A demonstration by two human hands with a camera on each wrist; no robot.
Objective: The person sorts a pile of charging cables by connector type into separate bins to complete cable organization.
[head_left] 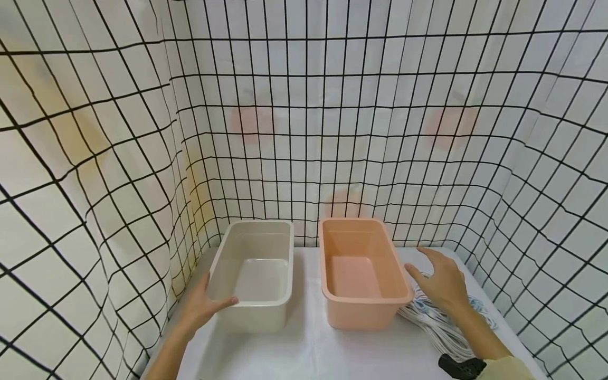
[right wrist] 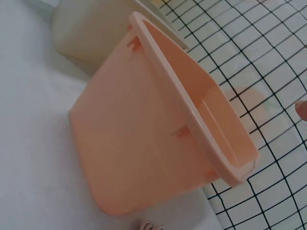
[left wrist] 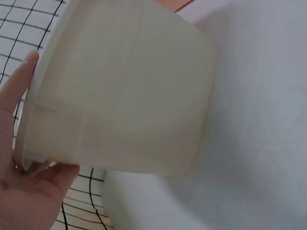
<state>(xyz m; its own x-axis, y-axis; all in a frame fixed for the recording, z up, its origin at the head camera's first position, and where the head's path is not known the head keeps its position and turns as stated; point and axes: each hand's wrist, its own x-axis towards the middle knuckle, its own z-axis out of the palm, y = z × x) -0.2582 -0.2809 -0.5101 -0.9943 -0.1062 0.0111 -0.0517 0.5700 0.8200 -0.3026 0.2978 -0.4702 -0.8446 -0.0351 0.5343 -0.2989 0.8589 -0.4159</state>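
Observation:
An empty cream plastic tub stands on the left, with my left hand at its near left corner. The thumb reaches along the front rim and the fingers lie along the left side. Up close in the left wrist view, the left hand holds the rim corner, fingertips against the outer wall. An empty peach plastic tub stands to the right. Beside its right rim my right hand hovers with fingers spread, holding nothing. Below that hand lies a bundle of white and light blue cords.
A white cloth-covered table carries both tubs, a narrow gap between them. Black wire grid panels close in the back and both sides, with pale sheeting behind. A black strap sits around my right wrist.

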